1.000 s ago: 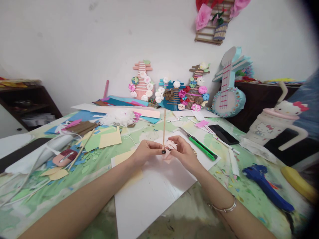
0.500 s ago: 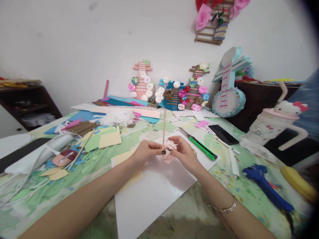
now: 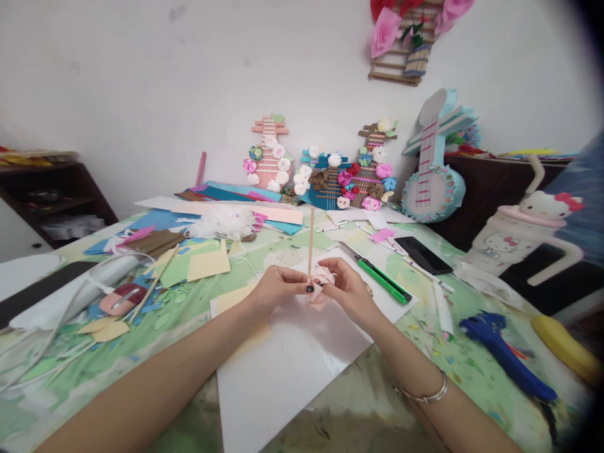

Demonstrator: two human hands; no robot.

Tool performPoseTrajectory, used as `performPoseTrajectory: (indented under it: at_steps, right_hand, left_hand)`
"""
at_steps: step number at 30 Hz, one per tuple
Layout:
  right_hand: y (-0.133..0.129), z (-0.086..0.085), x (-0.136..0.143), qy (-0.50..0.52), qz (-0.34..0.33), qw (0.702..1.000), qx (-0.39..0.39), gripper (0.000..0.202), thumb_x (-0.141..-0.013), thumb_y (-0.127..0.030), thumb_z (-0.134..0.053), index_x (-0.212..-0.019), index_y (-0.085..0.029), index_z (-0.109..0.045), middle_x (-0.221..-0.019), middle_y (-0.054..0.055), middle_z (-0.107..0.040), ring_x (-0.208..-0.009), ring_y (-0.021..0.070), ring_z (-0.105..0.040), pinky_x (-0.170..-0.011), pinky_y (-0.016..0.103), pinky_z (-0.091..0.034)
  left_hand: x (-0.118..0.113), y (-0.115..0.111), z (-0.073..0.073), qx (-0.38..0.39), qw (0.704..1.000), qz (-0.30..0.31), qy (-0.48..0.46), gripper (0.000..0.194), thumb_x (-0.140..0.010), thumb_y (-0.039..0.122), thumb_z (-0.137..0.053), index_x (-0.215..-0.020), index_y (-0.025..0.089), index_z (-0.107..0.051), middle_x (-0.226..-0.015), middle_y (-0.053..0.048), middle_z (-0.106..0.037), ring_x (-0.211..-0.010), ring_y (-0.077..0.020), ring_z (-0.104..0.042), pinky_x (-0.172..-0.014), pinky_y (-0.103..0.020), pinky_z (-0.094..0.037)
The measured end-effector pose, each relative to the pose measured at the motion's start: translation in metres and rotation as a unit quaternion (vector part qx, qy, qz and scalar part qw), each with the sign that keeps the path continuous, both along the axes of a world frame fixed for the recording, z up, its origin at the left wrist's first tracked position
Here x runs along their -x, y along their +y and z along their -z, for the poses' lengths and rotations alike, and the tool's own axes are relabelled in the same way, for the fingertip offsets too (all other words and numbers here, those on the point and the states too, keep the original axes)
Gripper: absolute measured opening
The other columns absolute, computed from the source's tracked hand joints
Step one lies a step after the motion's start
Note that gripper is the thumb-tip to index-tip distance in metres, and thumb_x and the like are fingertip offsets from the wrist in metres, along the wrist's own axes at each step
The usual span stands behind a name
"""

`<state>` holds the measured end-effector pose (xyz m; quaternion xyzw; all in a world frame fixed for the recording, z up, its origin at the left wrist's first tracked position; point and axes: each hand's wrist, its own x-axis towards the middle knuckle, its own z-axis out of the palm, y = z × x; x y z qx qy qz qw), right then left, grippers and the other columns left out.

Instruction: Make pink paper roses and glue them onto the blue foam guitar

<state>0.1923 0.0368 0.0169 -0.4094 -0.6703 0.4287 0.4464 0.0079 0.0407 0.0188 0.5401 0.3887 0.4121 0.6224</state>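
Observation:
Between the fingers of my left hand (image 3: 278, 288) a thin wooden stick (image 3: 311, 242) is pinched, standing nearly upright. My right hand (image 3: 349, 289) is closed around a pale pink paper flower (image 3: 324, 275), which touches the lower part of the stick. Fingers partly cover the flower and the stick's lower end. Both hands hover over a white sheet (image 3: 287, 384) lying on the table. Just beyond my right hand, a green utility knife (image 3: 383, 280) rests on the sheet's far corner.
A blue glue gun (image 3: 507, 355) and yellow sponge-like piece (image 3: 566, 349) lie at right, near a cup (image 3: 519, 236) and black phone (image 3: 423, 254). Paper scraps, a white string tangle (image 3: 221, 223) and a pink-and-maroon device (image 3: 123, 299) are at left. Decorated paper instruments (image 3: 330, 179) line the wall.
Almost nothing differs. Both hands keep their hold on the stick and the paper flower, with only a very slight shift of the fingers.

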Motion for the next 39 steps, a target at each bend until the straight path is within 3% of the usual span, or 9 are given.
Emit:
performPoseTrajectory:
  at_steps: [27, 39]
  right_hand:
    - [-0.0007, -0.0011, 0.0004, -0.003, -0.001, 1.000, -0.001, 0.034, -0.072, -0.021, -0.056, -0.105, -0.025, -0.051, -0.104, 0.001, -0.058, -0.079, 0.0140, -0.057, -0.067, 0.028, -0.046]
    - [0.0005, 0.0001, 0.0005, 0.002, -0.005, 1.000, -0.001, 0.035, -0.071, -0.021, -0.056, -0.105, -0.024, -0.051, -0.100, 0.001, -0.058, -0.079, 0.0142, -0.057, -0.067, 0.027, -0.046]
  left_hand:
    - [0.0007, 0.0003, 0.0007, -0.007, 1.000, 0.001, 0.008, 0.029, -0.056, 0.030, -0.080, -0.077, 0.011, -0.075, -0.072, -0.007, -0.072, -0.060, -0.0146, -0.061, -0.060, -0.024, -0.044]
    - [-0.0004, -0.0002, 0.0001, 0.008, 1.000, -0.003, 0.005, 0.029, -0.055, 0.031, -0.081, -0.076, 0.011, -0.074, -0.067, -0.005, -0.071, -0.054, -0.0127, -0.058, -0.054, -0.022, -0.042]
